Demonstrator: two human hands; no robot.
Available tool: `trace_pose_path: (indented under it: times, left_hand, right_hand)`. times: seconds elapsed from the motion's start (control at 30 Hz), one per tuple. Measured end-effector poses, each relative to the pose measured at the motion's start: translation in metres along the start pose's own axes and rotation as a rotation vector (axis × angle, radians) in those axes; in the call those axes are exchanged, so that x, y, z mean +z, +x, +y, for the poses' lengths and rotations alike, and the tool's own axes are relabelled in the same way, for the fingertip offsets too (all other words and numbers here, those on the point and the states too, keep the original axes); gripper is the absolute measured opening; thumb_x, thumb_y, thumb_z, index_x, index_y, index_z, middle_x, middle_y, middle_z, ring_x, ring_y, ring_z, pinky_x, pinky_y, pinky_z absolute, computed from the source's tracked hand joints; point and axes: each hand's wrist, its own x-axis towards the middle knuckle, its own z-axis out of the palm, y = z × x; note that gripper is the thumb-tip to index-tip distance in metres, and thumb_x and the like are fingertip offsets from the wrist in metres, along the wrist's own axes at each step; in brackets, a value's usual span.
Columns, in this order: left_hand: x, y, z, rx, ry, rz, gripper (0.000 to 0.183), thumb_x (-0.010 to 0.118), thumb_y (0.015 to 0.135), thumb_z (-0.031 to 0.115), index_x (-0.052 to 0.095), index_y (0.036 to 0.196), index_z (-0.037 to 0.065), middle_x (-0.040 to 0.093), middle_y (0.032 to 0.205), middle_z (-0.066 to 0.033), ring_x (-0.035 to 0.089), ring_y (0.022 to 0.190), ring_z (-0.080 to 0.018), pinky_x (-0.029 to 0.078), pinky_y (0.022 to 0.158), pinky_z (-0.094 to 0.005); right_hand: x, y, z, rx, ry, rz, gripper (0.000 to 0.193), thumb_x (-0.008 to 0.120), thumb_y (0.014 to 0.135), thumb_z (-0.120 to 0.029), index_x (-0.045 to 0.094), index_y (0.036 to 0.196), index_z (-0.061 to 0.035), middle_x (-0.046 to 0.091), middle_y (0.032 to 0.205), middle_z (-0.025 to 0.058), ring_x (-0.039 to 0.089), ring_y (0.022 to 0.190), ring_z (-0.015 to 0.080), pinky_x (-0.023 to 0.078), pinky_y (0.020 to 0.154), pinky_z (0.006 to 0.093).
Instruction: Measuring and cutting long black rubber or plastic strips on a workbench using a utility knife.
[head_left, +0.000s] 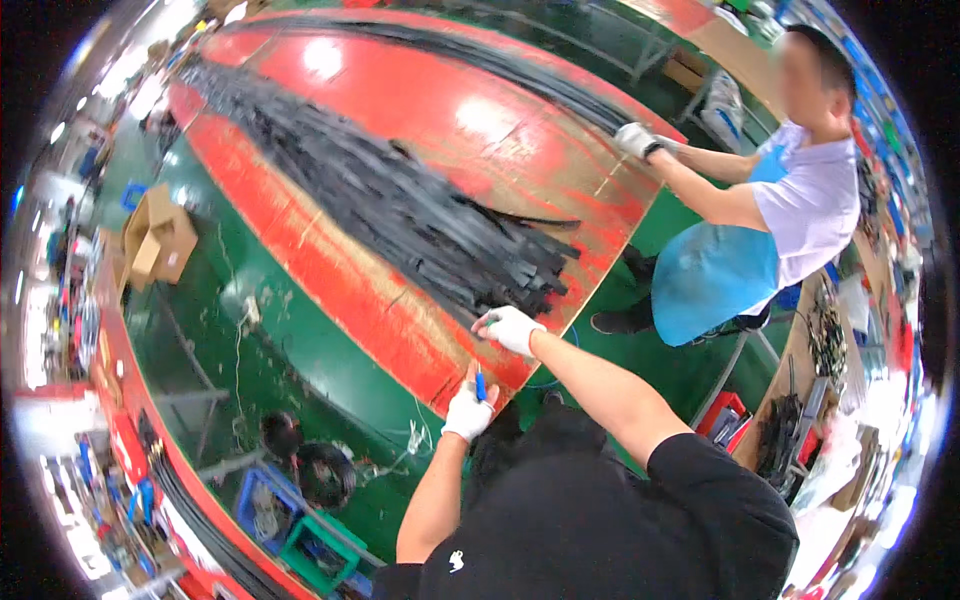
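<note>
Black strips (pixel 345 180) on red table (pixel 380 308), green floor (pixel 300 350); left hand (pixel 467 411) around tool (pixel 481 386), right hand's (pixel 513 330) hold unclear

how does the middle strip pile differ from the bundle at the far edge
The middle pile is broad; the far bundle is narrow. The middle pile's ragged end lies by the person's right hand; the far bundle's, by the co-worker's hands. Both are dark strips along the red table.

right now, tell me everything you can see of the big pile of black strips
The pile is long, flat black strips, slightly shiny and rubbery-looking. They lie loosely layered lengthwise along the red table, near ends ragged, one strip straying out to the right. The right hand is close to the near end; whether it touches is unclear.
</note>
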Motion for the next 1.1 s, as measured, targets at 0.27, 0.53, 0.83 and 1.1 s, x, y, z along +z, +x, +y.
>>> trace_pose_path:
  times: [0.27, 0.53, 0.83, 1.1]
  left_hand:
    - [-0.054, -0.025, 0.064, -0.208, 0.099, -0.145, 0.097, 0.071, 0.097, 0.035, 0.012, 0.172, 0.018, 0.055, 0.146, -0.0307, 0.068, 0.117, -0.0450, 0.053, 0.101, -0.0485]
    - [-0.064, -0.005, 0.086, -0.125, 0.247, -0.092, 0.084, 0.068, 0.098, 0.038, 0.027, 0.167, 0.011, 0.064, 0.122, -0.0264, 0.067, 0.113, -0.0445, 0.054, 0.099, -0.0496]
    - [-0.065, 0.012, 0.080, -0.071, 0.223, -0.032, 0.081, 0.067, 0.098, 0.037, 0.032, 0.164, 0.006, 0.067, 0.121, -0.0255, 0.068, 0.111, -0.0441, 0.055, 0.096, -0.0507]
    - [-0.073, 0.018, 0.089, -0.070, 0.208, -0.043, 0.076, 0.066, 0.095, 0.030, 0.038, 0.158, -0.001, 0.070, 0.110, -0.0277, 0.070, 0.103, -0.0444, 0.056, 0.093, -0.0513]
  right_hand:
    - [-0.002, -0.005, 0.013, 0.024, 0.074, -0.051, 0.031, 0.067, 0.098, -0.013, 0.075, 0.127, -0.0058, 0.078, 0.107, 0.0023, 0.057, 0.070, 0.0065, 0.049, 0.063, 0.0260]
    - [0.003, -0.012, 0.005, 0.041, 0.103, -0.044, 0.029, 0.069, 0.101, -0.016, 0.075, 0.127, -0.0059, 0.076, 0.103, 0.0018, 0.054, 0.065, 0.0062, 0.046, 0.059, 0.0263]
    - [0.012, -0.012, 0.001, 0.017, 0.083, -0.027, 0.033, 0.070, 0.096, -0.011, 0.075, 0.129, -0.0094, 0.069, 0.090, -0.0009, 0.051, 0.063, 0.0060, 0.042, 0.056, 0.0265]
    - [0.021, -0.016, -0.004, -0.025, 0.025, 0.006, 0.033, 0.070, 0.096, -0.011, 0.076, 0.128, -0.0079, 0.067, 0.084, -0.0023, 0.050, 0.062, 0.0051, 0.042, 0.058, 0.0259]
